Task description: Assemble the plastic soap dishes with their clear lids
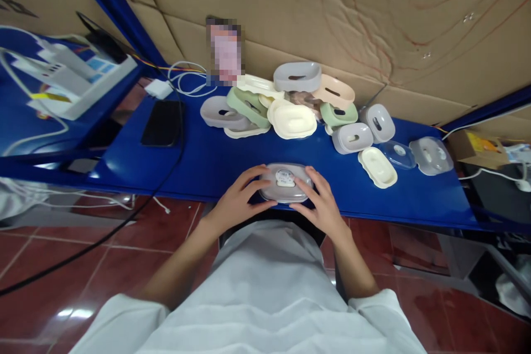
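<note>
Grey lidded box [285, 183] (flat, table edge)

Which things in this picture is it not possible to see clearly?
Head view:
- Print on the round label of the oval box: too small to read.
- Box's sides: covered by the left hand and right hand.
- Upright object at the back: pixelated.
- Lower boxes in the pile: hidden by upper ones.

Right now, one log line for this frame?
left hand: holds grey box | right hand: same | grey box: on blue table | behind: box pile
</note>
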A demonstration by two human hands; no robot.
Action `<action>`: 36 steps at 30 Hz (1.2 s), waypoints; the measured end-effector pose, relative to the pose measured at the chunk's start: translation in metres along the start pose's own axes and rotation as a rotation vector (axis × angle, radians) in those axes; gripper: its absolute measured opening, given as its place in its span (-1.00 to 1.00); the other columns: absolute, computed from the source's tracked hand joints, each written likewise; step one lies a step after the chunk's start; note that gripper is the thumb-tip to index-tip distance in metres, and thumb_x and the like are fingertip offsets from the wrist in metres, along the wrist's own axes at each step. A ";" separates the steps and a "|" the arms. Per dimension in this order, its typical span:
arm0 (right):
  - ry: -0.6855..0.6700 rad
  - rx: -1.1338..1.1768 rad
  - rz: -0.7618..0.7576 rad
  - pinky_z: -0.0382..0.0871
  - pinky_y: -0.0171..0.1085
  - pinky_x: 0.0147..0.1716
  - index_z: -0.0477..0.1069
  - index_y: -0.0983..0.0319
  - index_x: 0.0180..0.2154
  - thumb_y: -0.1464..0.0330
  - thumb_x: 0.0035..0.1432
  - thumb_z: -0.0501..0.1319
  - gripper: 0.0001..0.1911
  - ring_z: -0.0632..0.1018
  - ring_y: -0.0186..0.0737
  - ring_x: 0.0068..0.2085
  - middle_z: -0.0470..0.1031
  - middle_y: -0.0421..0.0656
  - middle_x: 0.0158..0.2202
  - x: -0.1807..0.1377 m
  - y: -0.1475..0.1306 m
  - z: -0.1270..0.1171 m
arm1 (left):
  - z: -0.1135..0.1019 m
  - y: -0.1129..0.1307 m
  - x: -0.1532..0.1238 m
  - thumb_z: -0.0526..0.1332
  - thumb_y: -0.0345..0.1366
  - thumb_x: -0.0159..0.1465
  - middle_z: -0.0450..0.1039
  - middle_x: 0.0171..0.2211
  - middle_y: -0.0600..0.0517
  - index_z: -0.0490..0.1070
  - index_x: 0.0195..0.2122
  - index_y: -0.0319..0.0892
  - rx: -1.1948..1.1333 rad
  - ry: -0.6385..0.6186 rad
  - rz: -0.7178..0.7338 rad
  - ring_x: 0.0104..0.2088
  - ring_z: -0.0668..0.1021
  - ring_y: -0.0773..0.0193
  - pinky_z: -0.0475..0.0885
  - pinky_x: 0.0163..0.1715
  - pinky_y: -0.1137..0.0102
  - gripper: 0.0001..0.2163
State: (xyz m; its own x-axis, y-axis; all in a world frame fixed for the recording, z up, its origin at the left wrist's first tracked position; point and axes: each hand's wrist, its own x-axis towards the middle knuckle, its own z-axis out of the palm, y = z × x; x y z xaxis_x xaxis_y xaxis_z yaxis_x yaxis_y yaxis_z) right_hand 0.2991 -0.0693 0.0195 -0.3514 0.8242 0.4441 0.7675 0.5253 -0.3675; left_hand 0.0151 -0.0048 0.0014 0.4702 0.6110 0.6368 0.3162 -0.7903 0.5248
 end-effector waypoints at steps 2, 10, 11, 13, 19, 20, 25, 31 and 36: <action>0.002 -0.020 -0.018 0.35 0.25 0.48 -0.03 -0.14 0.62 0.21 0.48 0.35 -0.12 0.28 0.14 0.57 0.13 -0.05 0.61 -0.002 0.000 -0.001 | 0.001 -0.001 0.000 0.51 -0.22 0.38 0.47 0.25 -0.22 0.45 0.16 -0.08 -0.001 0.005 0.014 0.35 0.57 -0.08 0.62 0.30 -0.02 -0.60; 0.060 0.066 0.001 0.39 0.19 0.49 0.06 -0.16 0.59 0.29 0.44 0.40 -0.12 0.33 0.12 0.54 0.17 -0.12 0.60 -0.009 0.003 0.004 | 0.001 0.003 0.002 0.48 -0.26 0.41 0.48 0.24 -0.21 0.45 0.15 -0.09 0.044 -0.002 0.053 0.35 0.56 -0.08 0.62 0.29 -0.01 -0.65; 0.061 0.071 0.014 0.39 0.20 0.49 0.11 -0.16 0.58 0.28 0.44 0.40 -0.15 0.35 0.12 0.53 0.20 -0.12 0.59 -0.010 0.004 0.004 | 0.001 0.003 0.002 0.48 -0.27 0.41 0.48 0.23 -0.20 0.45 0.17 -0.07 0.041 -0.007 0.048 0.35 0.56 -0.08 0.61 0.30 -0.01 -0.63; 0.049 0.069 0.044 0.39 0.21 0.48 0.20 -0.15 0.55 0.26 0.44 0.40 -0.22 0.37 0.13 0.52 0.26 -0.12 0.56 -0.010 0.004 0.005 | 0.001 0.003 0.001 0.51 -0.29 0.37 0.50 0.23 -0.16 0.46 0.18 -0.03 0.024 -0.016 0.033 0.36 0.55 -0.08 0.60 0.32 -0.03 -0.59; -0.090 0.074 0.143 0.37 0.19 0.48 0.13 -0.08 0.58 0.15 0.43 0.41 -0.16 0.24 0.17 0.58 0.03 -0.04 0.64 -0.004 0.002 -0.002 | -0.001 0.003 0.001 0.48 -0.30 0.40 0.49 0.26 -0.16 0.48 0.19 -0.04 -0.001 -0.050 -0.004 0.38 0.53 -0.07 0.56 0.36 -0.03 -0.62; -0.093 0.085 0.154 0.37 0.18 0.48 0.14 -0.08 0.58 0.14 0.42 0.41 -0.15 0.24 0.17 0.58 0.02 -0.04 0.65 -0.003 0.001 -0.003 | -0.002 0.004 0.001 0.46 -0.29 0.42 0.47 0.29 -0.17 0.47 0.21 -0.04 0.001 -0.060 -0.009 0.39 0.52 -0.07 0.56 0.36 -0.02 -0.63; 0.115 0.075 0.102 0.44 0.15 0.44 0.27 -0.11 0.52 0.18 0.39 0.44 -0.22 0.36 0.15 0.53 0.18 -0.03 0.59 -0.010 0.005 -0.004 | -0.004 0.010 0.001 0.42 -0.15 0.46 0.25 0.48 -0.23 0.33 0.43 -0.01 0.059 -0.125 -0.057 0.46 0.42 -0.12 0.56 0.36 0.00 -0.44; 0.472 -0.257 0.270 0.43 0.34 0.36 0.31 0.09 0.49 -0.01 0.32 0.46 -0.15 0.44 0.33 0.46 0.33 0.19 0.48 -0.046 0.046 -0.048 | -0.001 0.013 0.005 0.31 -0.19 0.54 0.28 0.48 -0.24 0.26 0.51 -0.01 0.189 -0.239 0.002 0.47 0.41 -0.18 0.54 0.35 -0.05 -0.45; 0.752 -0.636 0.633 0.33 0.35 0.40 0.45 0.37 0.38 -0.23 0.23 0.42 0.00 0.42 0.46 0.44 0.37 0.38 0.40 -0.107 0.105 -0.109 | 0.001 0.011 0.005 0.26 -0.20 0.56 0.47 0.35 -0.21 0.38 0.43 -0.07 0.203 -0.250 0.006 0.35 0.55 -0.11 0.57 0.31 -0.02 -0.55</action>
State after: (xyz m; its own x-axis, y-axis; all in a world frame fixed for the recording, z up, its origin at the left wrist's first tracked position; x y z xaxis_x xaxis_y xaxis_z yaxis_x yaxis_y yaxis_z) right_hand 0.4756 -0.1259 0.0227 0.4321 0.4555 0.7784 0.8965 -0.3104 -0.3161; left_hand 0.0224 -0.0107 0.0099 0.6522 0.5961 0.4682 0.4591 -0.8022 0.3818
